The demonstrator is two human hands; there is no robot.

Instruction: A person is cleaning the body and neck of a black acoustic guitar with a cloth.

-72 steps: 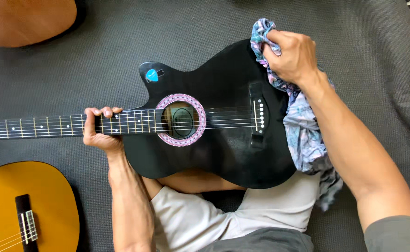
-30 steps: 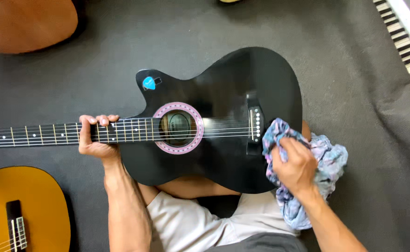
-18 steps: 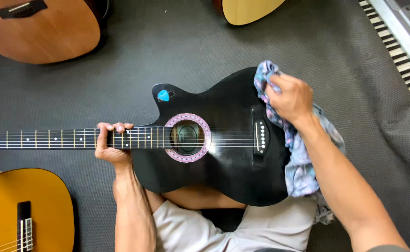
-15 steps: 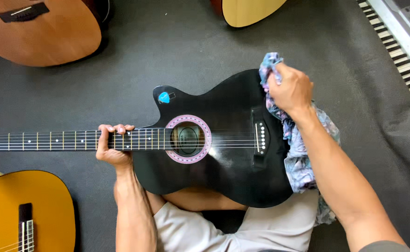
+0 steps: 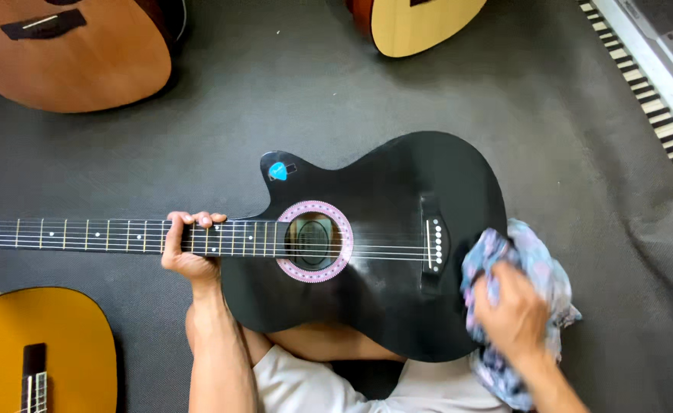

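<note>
A black acoustic guitar (image 5: 397,191) lies flat across my lap, its neck pointing left. A pink ring circles its sound hole and a blue pick (image 5: 277,171) is stuck on its upper shoulder. My left hand (image 5: 188,248) wraps around the neck (image 5: 84,234) close to the body, fingers over the strings. My right hand (image 5: 514,317) presses a crumpled blue and pink patterned cloth (image 5: 539,264) against the lower right edge of the guitar body, beside the bridge (image 5: 434,245).
A dark grey mat (image 5: 275,99) covers the floor. A brown guitar body (image 5: 68,50) lies top left, a pale one (image 5: 417,23) top centre, an orange one (image 5: 38,352) bottom left. A keyboard (image 5: 658,84) runs along the top right edge.
My right hand has slid the cloth from the upper right edge of the guitar body down to its lower right edge. My left hand stays on the neck.
</note>
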